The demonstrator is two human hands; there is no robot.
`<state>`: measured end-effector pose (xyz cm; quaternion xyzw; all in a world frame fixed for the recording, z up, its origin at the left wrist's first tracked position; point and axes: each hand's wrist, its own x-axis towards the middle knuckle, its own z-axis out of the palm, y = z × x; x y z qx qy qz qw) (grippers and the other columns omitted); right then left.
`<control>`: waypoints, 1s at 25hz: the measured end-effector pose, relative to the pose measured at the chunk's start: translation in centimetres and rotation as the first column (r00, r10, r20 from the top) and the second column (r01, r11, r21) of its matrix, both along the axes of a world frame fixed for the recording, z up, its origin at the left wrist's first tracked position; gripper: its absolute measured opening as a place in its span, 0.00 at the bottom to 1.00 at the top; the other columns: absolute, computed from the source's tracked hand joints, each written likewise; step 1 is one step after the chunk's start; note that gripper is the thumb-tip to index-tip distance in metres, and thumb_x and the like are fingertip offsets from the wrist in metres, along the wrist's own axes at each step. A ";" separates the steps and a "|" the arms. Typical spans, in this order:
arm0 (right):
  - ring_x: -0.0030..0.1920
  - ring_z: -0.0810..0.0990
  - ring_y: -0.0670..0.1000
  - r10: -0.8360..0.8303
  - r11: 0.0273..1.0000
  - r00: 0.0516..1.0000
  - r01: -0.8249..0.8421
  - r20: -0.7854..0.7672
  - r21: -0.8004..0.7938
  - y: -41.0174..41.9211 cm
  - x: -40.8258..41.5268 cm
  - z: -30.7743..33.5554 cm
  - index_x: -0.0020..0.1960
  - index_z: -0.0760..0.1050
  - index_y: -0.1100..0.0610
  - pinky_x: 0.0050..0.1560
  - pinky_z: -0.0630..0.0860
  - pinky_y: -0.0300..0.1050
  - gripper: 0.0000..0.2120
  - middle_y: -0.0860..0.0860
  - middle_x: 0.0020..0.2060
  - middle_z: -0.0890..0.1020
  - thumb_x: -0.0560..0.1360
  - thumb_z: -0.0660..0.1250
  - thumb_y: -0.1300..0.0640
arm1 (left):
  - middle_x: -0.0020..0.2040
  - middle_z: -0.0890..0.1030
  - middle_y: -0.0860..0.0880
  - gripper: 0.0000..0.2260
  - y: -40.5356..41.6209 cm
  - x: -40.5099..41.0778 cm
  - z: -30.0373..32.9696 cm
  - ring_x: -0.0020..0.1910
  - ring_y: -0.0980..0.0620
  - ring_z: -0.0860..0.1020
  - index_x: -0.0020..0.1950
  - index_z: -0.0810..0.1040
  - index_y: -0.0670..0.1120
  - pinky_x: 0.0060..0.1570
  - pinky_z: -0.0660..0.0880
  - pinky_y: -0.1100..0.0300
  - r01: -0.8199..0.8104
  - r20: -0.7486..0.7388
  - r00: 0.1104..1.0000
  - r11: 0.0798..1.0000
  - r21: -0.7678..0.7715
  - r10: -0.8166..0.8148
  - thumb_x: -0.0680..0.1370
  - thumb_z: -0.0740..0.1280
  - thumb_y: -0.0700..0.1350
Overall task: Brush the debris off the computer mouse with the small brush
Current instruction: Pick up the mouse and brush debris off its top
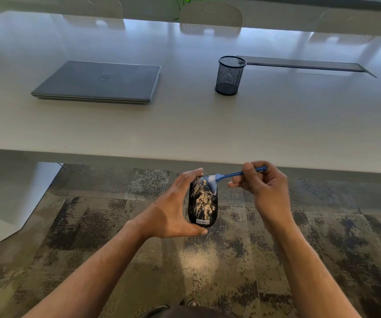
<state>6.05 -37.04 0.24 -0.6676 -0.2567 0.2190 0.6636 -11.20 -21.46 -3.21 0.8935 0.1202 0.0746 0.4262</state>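
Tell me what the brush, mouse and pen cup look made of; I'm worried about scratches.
Brush: blue handle, likely plastic; pale, soft-looking bristles, blurred.
Mouse: black shell, probably hard glossy plastic, speckled with tan debris.
Pen cup: dark mesh, apparently metal wire, see-through.

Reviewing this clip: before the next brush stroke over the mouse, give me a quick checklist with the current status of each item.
1. Left hand grips the mouse firmly: ok.
2. Right hand pinches the blue brush by its handle: ok.
3. Bristles meet the mouse near its scroll wheel: ok.
4. Mouse held off the table, over the carpet: ok.
5. Debris gone from the mouse: not ok, pale patches show.
6. Laptop out of the sweep: ok.
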 end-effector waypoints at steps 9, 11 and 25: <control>0.37 0.87 0.53 0.017 0.999 1.000 -0.016 -0.017 0.031 0.0 -0.1 0.4 0.47 0.77 0.57 0.44 0.83 0.41 0.06 0.55 0.35 0.86 0.80 0.64 0.56 | 0.71 0.60 0.63 0.55 0.9 -0.1 -0.2 0.68 0.75 0.60 0.79 0.50 0.56 0.64 0.55 0.78 -0.003 0.001 1.000 1.000 0.002 0.003 0.62 0.81 0.60; 0.38 0.88 0.53 -0.002 1.000 1.000 0.002 -0.008 0.013 0.4 -0.1 0.4 0.48 0.77 0.56 0.46 0.83 0.42 0.06 0.54 0.36 0.87 0.82 0.64 0.56 | 0.72 0.60 0.61 0.55 0.9 0.0 -0.1 0.69 0.67 0.62 0.79 0.50 0.56 0.66 0.56 0.74 0.001 0.006 1.000 1.000 -0.007 -0.001 0.62 0.81 0.59; 0.37 0.87 0.53 0.022 0.999 1.000 -0.022 -0.016 0.038 -0.2 -0.8 -0.1 0.47 0.77 0.57 0.45 0.83 0.41 0.06 0.55 0.35 0.86 0.81 0.64 0.57 | 0.71 0.60 0.62 0.55 1.1 0.1 -0.2 0.69 0.76 0.57 0.79 0.50 0.57 0.63 0.56 0.81 -0.001 0.001 1.000 1.000 -0.003 0.001 0.62 0.81 0.59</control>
